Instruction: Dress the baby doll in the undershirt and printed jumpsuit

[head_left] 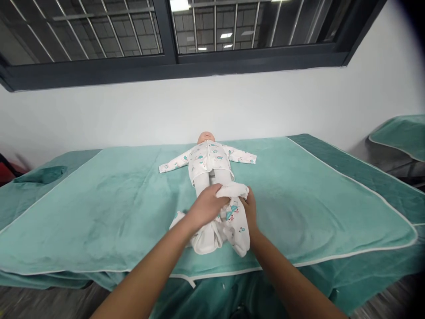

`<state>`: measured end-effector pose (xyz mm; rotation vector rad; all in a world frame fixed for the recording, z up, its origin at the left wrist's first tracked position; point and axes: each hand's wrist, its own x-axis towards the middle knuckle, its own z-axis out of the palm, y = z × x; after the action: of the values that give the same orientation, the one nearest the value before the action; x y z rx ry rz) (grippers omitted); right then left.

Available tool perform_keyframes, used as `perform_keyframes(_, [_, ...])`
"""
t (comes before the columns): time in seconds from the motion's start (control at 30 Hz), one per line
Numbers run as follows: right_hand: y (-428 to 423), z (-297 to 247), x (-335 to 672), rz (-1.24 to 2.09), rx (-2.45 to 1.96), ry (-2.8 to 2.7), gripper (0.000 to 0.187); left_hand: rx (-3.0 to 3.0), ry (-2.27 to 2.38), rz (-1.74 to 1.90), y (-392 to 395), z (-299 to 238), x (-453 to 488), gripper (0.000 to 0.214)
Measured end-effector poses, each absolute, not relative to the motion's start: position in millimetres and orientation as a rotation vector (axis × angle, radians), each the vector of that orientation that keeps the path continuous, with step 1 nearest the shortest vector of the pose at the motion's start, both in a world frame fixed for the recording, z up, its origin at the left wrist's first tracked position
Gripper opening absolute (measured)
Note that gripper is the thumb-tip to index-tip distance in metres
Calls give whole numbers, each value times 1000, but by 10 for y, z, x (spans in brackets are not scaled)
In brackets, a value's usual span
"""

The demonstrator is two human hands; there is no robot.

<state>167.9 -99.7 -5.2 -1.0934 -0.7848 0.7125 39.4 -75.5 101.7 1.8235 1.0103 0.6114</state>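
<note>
A baby doll (206,136) lies on its back, head toward the wall and arms spread. It wears a white printed top (210,157), and its legs (201,182) carry white coverings. Over the doll's lower legs my two hands grip white printed baby pants (237,226). My left hand (209,206) is closed on the rolled waist or leg edge from the left side. On the right, my right hand (249,208) pinches the same cloth; part of its fingers is behind the fabric. The rest of the pants lies bunched on the bed, hiding the doll's feet.
Underneath is a padded bed with a green cover (305,208) edged in white piping; its front edge is near my forearms. Behind stands a white wall (232,106) below a dark-framed barred window (175,57). Another green-covered surface (401,135) is at the far right.
</note>
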Motion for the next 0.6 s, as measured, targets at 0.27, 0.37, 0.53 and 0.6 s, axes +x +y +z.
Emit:
perform_keyframes(0.27, [-475, 143, 1838, 604, -1276, -899, 19, 1980, 1075, 768, -55, 1064, 414, 13])
perform_keyframes(0.37, [-269, 132, 1930, 570, -1291, -964, 17, 2206, 1156, 847, 125, 1013, 449, 11])
perform_keyframes(0.53, [-192, 91, 2034, 611, -1262, -1036, 19, 2091, 1138, 868, 142, 940, 329, 15])
perform_keyframes(0.6, [-240, 63, 2052, 665, -1259, -1031, 21, 1881, 1040, 850, 89, 941, 216, 19])
